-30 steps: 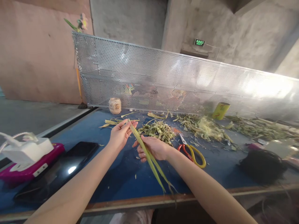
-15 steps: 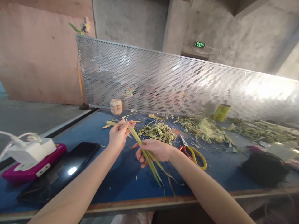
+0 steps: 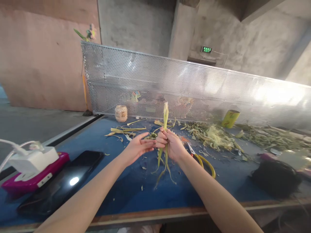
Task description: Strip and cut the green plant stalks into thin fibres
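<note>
My right hand (image 3: pixel 173 145) is closed around a bundle of pale green leaf strips (image 3: pixel 165 117). The bundle stands upright, its thick whitish end at the top and loose thin ends hanging below my fist. My left hand (image 3: pixel 138 148) is open beside it, fingers stretched toward the bundle and close to my right fingers. I cannot tell whether they touch. A pile of dried green plant pieces (image 3: pixel 152 136) is mostly hidden behind my hands. Scissors with yellow and red handles (image 3: pixel 208 165) lie just right of my right wrist.
More strips (image 3: pixel 125 130) lie behind my left hand. Leafy scraps (image 3: pixel 209 136) spread to the right, near a yellow-green cylinder (image 3: pixel 230 118). A twine-like roll (image 3: pixel 120 113) stands by the perforated metal screen (image 3: pixel 145 74). At left are a phone (image 3: pixel 65 181) and a magenta power strip (image 3: pixel 58 165).
The bundle has swung from slanting across both hands to upright in my right hand. My left hand has let go of its end and moved right and lower.
</note>
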The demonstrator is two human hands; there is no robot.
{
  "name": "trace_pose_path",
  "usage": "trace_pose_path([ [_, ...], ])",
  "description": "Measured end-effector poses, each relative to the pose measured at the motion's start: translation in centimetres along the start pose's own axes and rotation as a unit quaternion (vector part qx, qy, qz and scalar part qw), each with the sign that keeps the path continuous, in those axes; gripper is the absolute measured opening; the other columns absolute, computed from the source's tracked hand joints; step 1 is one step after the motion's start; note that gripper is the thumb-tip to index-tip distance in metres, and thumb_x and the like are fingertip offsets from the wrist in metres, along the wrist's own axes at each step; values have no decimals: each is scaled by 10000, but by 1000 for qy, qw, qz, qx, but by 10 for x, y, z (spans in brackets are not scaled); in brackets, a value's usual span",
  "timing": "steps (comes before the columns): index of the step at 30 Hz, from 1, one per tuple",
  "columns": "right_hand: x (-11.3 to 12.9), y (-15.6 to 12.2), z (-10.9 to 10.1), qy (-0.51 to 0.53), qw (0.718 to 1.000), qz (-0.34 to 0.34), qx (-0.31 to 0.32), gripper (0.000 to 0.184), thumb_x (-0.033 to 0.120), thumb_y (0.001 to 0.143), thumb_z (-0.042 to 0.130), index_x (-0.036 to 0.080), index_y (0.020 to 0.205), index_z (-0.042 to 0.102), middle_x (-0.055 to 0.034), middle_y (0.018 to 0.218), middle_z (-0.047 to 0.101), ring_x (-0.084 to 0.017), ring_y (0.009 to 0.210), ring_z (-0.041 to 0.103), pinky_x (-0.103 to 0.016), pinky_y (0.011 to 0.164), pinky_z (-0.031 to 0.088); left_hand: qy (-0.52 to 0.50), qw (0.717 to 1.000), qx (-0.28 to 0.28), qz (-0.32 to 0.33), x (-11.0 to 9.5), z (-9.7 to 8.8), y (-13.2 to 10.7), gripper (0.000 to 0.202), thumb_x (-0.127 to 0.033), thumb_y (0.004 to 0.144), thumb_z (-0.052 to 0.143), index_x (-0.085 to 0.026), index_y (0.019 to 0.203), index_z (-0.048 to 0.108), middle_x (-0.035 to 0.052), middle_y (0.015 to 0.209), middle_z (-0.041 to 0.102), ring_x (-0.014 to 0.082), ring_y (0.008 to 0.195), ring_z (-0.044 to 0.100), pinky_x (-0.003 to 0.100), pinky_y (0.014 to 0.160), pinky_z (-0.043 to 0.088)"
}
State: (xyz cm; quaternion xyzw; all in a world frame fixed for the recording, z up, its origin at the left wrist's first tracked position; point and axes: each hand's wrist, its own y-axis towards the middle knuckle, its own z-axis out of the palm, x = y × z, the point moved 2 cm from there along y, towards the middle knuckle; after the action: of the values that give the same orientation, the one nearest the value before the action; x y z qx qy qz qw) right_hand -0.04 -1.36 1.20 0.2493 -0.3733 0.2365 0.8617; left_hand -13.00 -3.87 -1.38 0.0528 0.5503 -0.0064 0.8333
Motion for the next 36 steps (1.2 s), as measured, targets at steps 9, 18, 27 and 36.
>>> trace_pose_path([
  [9,20,4,-16,-9,981,-173,-89,150,139,833,356,216,717,412,52,604,134,-89,460,153,-178,430,235,78,969,201,-121,9,11,-14,740,-186,682,650,-145,1305,252,135,860,676,217,786,645,358,763,446],
  [18,19,3,-15,-61,981,-168,-81,104,183,821,394,229,733,425,55,588,155,-90,457,158,-192,432,228,84,969,201,-119,7,10,-16,734,-112,628,675,-188,1269,326,81,811,680,165,704,635,287,671,443],
  [27,27,3,-18,-5,979,-195,-62,135,133,823,371,219,738,432,55,593,139,-85,457,161,-183,428,212,171,970,158,-71,11,7,-8,843,-146,603,690,-125,1310,232,13,631,649,136,612,594,249,597,420],
  [36,31,4,-22,6,973,-214,-84,135,112,809,393,222,735,419,60,562,160,-75,438,183,-175,411,230,206,964,163,-41,14,6,-5,892,-194,625,681,-124,1340,152,12,631,669,161,696,628,319,768,419],
])
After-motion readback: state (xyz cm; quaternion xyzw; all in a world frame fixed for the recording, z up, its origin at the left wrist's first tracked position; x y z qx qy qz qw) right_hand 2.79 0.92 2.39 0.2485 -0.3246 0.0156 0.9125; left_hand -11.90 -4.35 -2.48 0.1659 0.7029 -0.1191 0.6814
